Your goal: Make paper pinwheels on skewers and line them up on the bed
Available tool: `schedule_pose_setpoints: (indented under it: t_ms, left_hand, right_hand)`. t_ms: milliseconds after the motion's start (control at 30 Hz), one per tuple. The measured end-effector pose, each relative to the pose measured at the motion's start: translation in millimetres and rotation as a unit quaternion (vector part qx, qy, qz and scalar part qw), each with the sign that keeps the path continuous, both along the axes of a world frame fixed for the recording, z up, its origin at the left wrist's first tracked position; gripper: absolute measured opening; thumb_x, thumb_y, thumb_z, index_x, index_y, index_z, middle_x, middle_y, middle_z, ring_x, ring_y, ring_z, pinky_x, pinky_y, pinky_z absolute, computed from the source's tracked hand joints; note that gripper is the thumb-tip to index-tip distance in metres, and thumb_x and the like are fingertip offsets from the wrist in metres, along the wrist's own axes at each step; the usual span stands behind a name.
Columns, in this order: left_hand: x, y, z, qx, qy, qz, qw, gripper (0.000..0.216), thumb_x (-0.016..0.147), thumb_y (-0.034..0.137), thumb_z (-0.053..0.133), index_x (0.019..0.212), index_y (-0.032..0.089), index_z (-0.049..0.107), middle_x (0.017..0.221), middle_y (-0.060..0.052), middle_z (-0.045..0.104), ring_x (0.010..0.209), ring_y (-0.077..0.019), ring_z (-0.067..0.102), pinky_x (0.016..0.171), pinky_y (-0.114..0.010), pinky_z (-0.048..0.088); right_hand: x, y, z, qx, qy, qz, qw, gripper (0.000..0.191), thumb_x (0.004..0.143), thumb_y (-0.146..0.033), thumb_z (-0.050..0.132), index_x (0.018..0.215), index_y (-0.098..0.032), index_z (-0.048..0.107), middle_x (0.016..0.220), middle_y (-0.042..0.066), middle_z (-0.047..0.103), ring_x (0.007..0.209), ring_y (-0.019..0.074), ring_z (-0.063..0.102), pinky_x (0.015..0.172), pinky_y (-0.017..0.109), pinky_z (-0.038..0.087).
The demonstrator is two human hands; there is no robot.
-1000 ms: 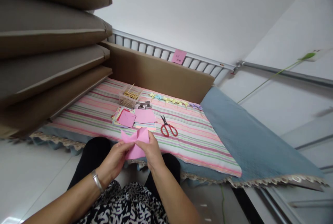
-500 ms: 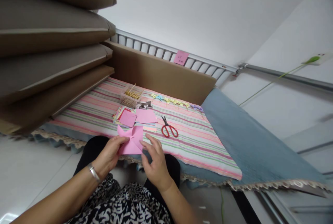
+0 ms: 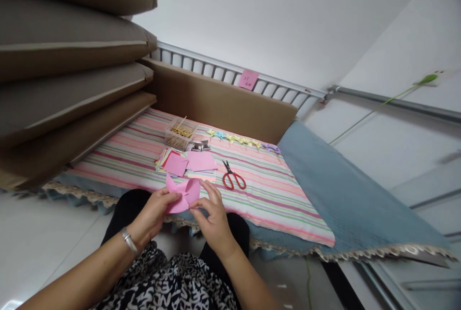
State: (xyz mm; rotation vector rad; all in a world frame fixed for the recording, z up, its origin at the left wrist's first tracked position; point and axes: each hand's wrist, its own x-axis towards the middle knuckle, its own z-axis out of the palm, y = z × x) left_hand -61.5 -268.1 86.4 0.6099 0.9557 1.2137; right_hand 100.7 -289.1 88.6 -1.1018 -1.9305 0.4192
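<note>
A pink paper pinwheel (image 3: 183,189), cut and partly folded, is held above my lap at the near edge of the striped cloth. My left hand (image 3: 153,211) pinches its left side, the thumb lying near the centre. With thumb and index finger, my right hand (image 3: 212,219) grips the lower right corner, which curls in toward the middle. Just beyond lie a stack of coloured paper squares (image 3: 201,160) and a pink folded square (image 3: 175,163). Scissors with red handles (image 3: 233,180) rest to the right, blades partly apart.
A clear box of thin sticks (image 3: 180,135) stands behind the paper, beside a small dark-and-silver item. Farther back lies a row of small finished pinwheels (image 3: 241,141). Stacked cushions (image 3: 77,63) rise at left, and a brown board (image 3: 223,103) backs the striped cloth (image 3: 281,199).
My right hand has closed on the pinwheel's lower right corner and bent it toward the centre. My left hand keeps its hold.
</note>
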Motion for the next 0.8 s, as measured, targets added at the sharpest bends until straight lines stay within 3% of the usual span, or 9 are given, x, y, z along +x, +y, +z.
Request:
schedule_pose_setpoints:
  t_ms: [133, 267, 433, 800]
  left_hand:
    - [3.3, -1.0, -5.2, 0.013, 0.023, -0.013, 1.0, 0.024, 0.053, 0.02, 0.078, 0.074, 0.01, 0.07, 0.062, -0.004, 0.069, 0.055, -0.0134, 0.057, 0.059, -0.024, 0.041]
    - [3.4, -2.5, -10.7, 0.018, 0.042, -0.024, 0.999, 0.023, 0.055, 0.021, 0.077, 0.074, 0.01, 0.07, 0.061, -0.004, 0.069, 0.054, -0.0138, 0.056, 0.057, -0.024, 0.04]
    - [1.6, -4.1, -14.0, 0.024, 0.051, -0.03, 0.998, 0.021, 0.056, 0.022, 0.078, 0.073, 0.011, 0.071, 0.062, -0.004, 0.07, 0.056, -0.0137, 0.058, 0.058, -0.023, 0.04]
    - [-0.9, -6.4, -13.8, 0.031, 0.058, -0.068, 0.996, 0.02, 0.056, 0.024, 0.079, 0.071, 0.012, 0.072, 0.064, -0.004, 0.07, 0.055, -0.0123, 0.056, 0.056, -0.022, 0.039]
  right_hand:
    - [-7.4, 4.4, 1.9, -0.065, 0.045, -0.033, 0.996, 0.006, 0.08, -0.019, 0.061, 0.079, -0.021, 0.067, 0.14, 0.009, 0.045, 0.134, 0.0244, 0.031, 0.109, 0.046, 0.026]
    - [-13.6, 7.5, 3.3, -0.102, 0.028, -0.064, 0.992, 0.006, 0.077, -0.018, 0.064, 0.074, -0.019, 0.068, 0.139, 0.012, 0.046, 0.135, 0.0262, 0.031, 0.108, 0.046, 0.026]
    - [-16.2, 7.4, 4.1, -0.128, 0.018, -0.088, 0.988, 0.005, 0.074, -0.017, 0.066, 0.07, -0.018, 0.068, 0.136, 0.015, 0.049, 0.132, 0.0268, 0.035, 0.107, 0.044, 0.027]
    - [-15.7, 7.5, 7.0, -0.166, 0.029, -0.109, 0.98, 0.006, 0.069, -0.015, 0.067, 0.067, -0.02, 0.068, 0.13, 0.012, 0.054, 0.128, 0.0271, 0.041, 0.104, 0.046, 0.031]
